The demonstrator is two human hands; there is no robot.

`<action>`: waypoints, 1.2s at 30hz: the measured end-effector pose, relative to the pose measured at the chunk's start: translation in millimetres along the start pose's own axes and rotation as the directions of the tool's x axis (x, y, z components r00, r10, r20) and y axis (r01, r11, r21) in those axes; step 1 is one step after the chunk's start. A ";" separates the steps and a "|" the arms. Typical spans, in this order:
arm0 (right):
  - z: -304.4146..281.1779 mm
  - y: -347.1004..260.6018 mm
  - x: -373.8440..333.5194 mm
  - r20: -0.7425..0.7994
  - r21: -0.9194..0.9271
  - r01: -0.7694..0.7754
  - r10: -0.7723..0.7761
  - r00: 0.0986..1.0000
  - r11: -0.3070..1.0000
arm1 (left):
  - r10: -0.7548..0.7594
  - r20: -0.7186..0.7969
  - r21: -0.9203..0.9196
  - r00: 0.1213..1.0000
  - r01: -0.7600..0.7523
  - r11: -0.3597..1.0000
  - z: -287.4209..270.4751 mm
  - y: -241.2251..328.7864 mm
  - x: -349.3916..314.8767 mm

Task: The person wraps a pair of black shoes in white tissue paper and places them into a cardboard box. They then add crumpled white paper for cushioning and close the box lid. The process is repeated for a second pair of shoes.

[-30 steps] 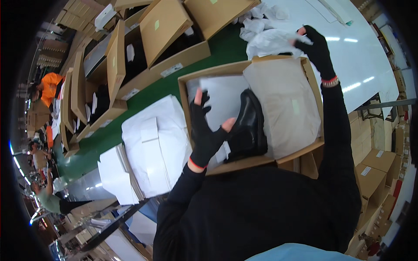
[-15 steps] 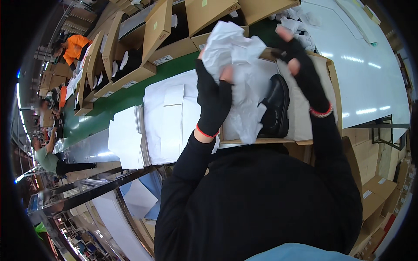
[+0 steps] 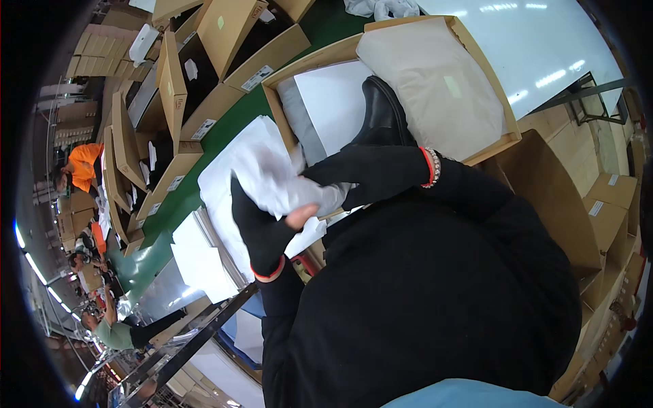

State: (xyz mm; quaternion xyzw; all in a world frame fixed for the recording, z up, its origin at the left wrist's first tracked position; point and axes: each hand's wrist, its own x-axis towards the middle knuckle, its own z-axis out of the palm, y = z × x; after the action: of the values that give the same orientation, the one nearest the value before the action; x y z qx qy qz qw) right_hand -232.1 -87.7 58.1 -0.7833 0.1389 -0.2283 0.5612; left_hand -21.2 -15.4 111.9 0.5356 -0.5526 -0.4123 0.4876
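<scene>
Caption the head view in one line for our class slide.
Left hand and right hand hold crumpled paper by an open box containing a black boot.

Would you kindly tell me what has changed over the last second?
The crumpled white tissue paper has come from beyond the cardboard box toward the person and leftward. The left hand, open and empty a second ago, has taken hold of it; the right hand has come back the same way and holds it too. The black boot stays in the box.

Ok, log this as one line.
left hand: holding crumpled white paper | right hand: holding same paper | black boot: in open box
</scene>
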 end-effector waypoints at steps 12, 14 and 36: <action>-24.4 14.2 4.7 -0.058 0.041 -0.053 0.055 0.997 0.998 | 0.181 -0.303 0.002 0.936 -0.189 0.982 23.6 -49.9 34.6; -37.0 25.0 17.6 -0.109 0.120 0.027 -0.014 0.994 0.992 | 0.314 -0.149 0.258 0.938 -0.270 0.928 22.2 -43.1 34.8; -26.0 24.5 56.5 -0.688 -0.293 0.296 -0.416 0.595 0.909 | 0.431 -0.069 0.324 0.900 -0.388 0.863 63.5 -27.4 46.3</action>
State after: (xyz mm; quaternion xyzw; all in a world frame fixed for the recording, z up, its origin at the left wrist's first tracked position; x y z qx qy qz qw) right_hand -196.1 -143.8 53.3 -0.6743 0.2102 -0.6210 0.3398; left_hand -76.1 -68.1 77.9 0.5012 -0.6749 -0.1711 0.5139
